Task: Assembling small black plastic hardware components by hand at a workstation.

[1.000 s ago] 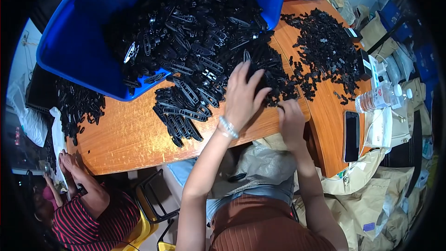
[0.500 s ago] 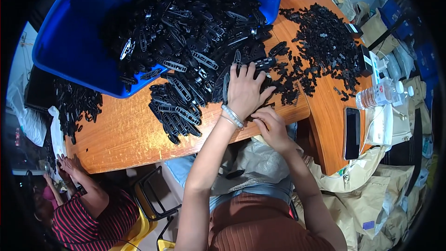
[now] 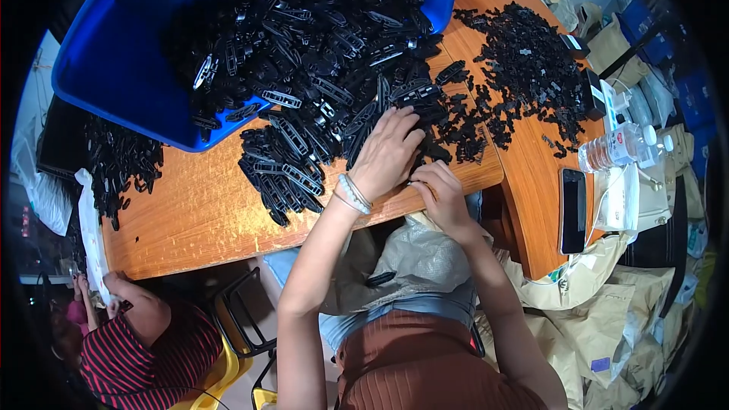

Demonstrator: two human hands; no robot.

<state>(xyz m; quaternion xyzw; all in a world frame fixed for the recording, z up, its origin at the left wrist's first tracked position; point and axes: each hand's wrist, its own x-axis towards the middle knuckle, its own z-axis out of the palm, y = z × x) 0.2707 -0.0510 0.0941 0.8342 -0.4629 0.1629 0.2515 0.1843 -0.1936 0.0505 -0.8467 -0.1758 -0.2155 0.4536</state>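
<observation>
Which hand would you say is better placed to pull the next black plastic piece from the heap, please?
Probably the left hand: it lies on the spilled black plastic pieces beside the blue bin. The right hand sits back at the wooden table's edge, over the grey bag.

Plastic parts [image 3: 319, 68]: black throughout, glossy, some with pale highlights. Tub [image 3: 114, 61]: bright blue. Table [image 3: 197, 212]: orange-brown wood grain. Smaller parts heap [image 3: 524, 53]: black. Phone [image 3: 572, 210]: black. Bottle [image 3: 616, 146]: clear with red-and-white label. Wristband [image 3: 353, 193] on left hand [image 3: 387, 156]: pale, whitish. Lap bag [image 3: 414, 258]: grey, translucent. Trousers [image 3: 433, 364]: rust brown, finely ribbed. Neighbour's shirt [image 3: 144, 361]: red and black stripes. Sacks [image 3: 607, 319]: tan.
</observation>
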